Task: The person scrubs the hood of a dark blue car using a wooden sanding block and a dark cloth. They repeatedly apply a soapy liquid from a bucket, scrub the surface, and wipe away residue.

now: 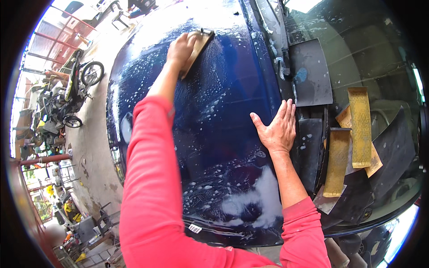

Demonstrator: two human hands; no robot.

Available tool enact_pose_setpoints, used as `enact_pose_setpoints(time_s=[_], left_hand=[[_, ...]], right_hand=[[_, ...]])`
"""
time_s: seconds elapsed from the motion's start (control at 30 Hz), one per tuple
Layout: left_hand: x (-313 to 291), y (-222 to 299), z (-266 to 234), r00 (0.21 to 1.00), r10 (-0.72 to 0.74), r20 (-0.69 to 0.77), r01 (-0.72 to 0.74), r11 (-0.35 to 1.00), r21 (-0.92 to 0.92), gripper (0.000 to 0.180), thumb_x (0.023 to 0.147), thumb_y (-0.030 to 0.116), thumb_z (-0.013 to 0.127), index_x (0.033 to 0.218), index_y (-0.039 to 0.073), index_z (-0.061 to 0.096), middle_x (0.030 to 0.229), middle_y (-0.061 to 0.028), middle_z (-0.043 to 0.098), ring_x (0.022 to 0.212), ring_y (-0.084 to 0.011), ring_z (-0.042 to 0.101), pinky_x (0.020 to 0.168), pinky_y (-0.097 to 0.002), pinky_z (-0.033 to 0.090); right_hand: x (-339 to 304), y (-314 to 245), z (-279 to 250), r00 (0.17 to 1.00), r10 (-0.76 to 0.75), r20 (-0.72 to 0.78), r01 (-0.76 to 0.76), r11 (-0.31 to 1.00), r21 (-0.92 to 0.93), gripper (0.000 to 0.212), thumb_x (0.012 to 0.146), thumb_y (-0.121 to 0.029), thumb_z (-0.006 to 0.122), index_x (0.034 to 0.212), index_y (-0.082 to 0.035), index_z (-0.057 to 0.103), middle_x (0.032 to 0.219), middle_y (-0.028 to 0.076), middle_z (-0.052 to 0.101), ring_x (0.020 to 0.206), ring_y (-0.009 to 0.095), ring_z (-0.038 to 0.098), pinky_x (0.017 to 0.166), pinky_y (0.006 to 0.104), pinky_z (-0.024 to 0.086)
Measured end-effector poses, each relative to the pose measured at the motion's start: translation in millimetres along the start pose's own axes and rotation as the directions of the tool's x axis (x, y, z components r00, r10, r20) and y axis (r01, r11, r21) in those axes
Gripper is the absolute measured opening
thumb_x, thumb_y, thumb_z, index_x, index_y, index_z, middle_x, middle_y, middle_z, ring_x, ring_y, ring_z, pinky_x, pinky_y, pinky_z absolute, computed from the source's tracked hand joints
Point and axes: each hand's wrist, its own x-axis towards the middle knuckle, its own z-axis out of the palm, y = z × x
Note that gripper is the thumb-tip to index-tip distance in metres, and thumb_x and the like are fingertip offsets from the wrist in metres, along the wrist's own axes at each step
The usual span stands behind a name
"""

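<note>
Wet sanding of a dark blue, glossy car bonnet (223, 111), seen from above; all positions are given relative to the bonnet.

Beyond its left edge, on a concrete yard, stand parked motorcycles (76, 89). At the bonnet's far upper part, the left hand (181, 48), on a red-sleeved arm, presses a flat tan sanding block (196, 49) against the paint; the fingers curl over the block's near edge and grip it. Soapy water beads and white foam patches (263, 196) cover the panel from the block down to the near edge, which suggests that much of the surface has already been wetted and worked. The paint shows gloss under the water everywhere, so how much is fully abraded cannot be judged.

At the bonnet's right edge, the right hand (278, 129) lies flat, fingers extended and slightly spread, holding nothing and bracing on the panel. Further right, on the windscreen (380, 53), lie dark grey abrasive sheets (310, 71) and yellow-brown abrasive strips (359, 125), wet and curled, seemingly used or awaiting use.
</note>
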Motion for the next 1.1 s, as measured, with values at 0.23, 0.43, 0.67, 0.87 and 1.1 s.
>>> enact_pose_setpoints(time_s=[0.23,0.43,0.67,0.87,1.1], left_hand=[[-173.0,39.7,-26.9,0.927,0.374,-0.012,-0.354,0.867,-0.351,0.037,0.102,0.021,0.072,0.136,0.009,0.067,0.129,-0.0271,0.072,0.106,-0.0457,0.076,0.088,-0.0503,0.063],[-60.0,-7.9,-24.1,0.790,0.611,0.037,-0.560,0.697,0.448,0.034,0.111,0.031,0.058,0.131,0.003,0.066,0.121,-0.0276,0.073,0.109,-0.0449,0.074,0.090,-0.0515,0.061],[-138.1,11.8,-8.2,0.765,0.640,-0.066,-0.551,0.704,0.448,0.040,0.101,0.020,0.064,0.135,-0.002,0.065,0.139,-0.0326,0.063,0.110,-0.0484,0.072,0.088,-0.0519,0.063],[-134.9,-14.8,-38.7,0.774,0.628,-0.086,-0.607,0.773,0.186,0.037,0.109,0.030,0.064,0.136,0.005,0.066,0.112,-0.0246,0.074,0.101,-0.0491,0.075,0.089,-0.0560,0.062],[-87.2,-3.5,-14.0,0.859,0.502,0.098,-0.461,0.678,0.572,0.037,0.098,0.021,0.066,0.131,0.002,0.068,0.137,-0.0312,0.064,0.115,-0.0469,0.072,0.090,-0.0552,0.061]], right_hand=[[0.8,-5.7,-6.8,1.000,0.018,0.003,-0.018,1.000,-0.018,0.123,0.089,-0.084,0.066,0.165,0.007,0.034,0.174,0.028,0.034,0.165,0.041,0.028,0.134,0.0490,0.027],[-0.3,-0.1,-0.4,1.000,0.006,-0.016,-0.006,1.000,-0.008,0.122,0.089,-0.084,0.067,0.166,0.006,0.034,0.174,0.027,0.034,0.166,0.040,0.027,0.134,0.0494,0.027],[0.6,-5.9,-8.7,0.998,0.046,0.030,-0.045,0.999,-0.023,0.121,0.090,-0.082,0.067,0.165,0.006,0.035,0.174,0.028,0.033,0.165,0.040,0.027,0.135,0.0494,0.026],[2.2,-2.9,-4.2,0.999,0.037,0.019,-0.037,0.999,0.002,0.123,0.088,-0.084,0.067,0.165,0.007,0.035,0.175,0.027,0.033,0.165,0.040,0.027,0.134,0.0495,0.027],[1.1,-1.3,-0.8,0.999,0.037,-0.004,-0.037,0.999,0.002,0.123,0.088,-0.084,0.067,0.165,0.007,0.035,0.175,0.027,0.033,0.165,0.041,0.027,0.135,0.0494,0.027]])
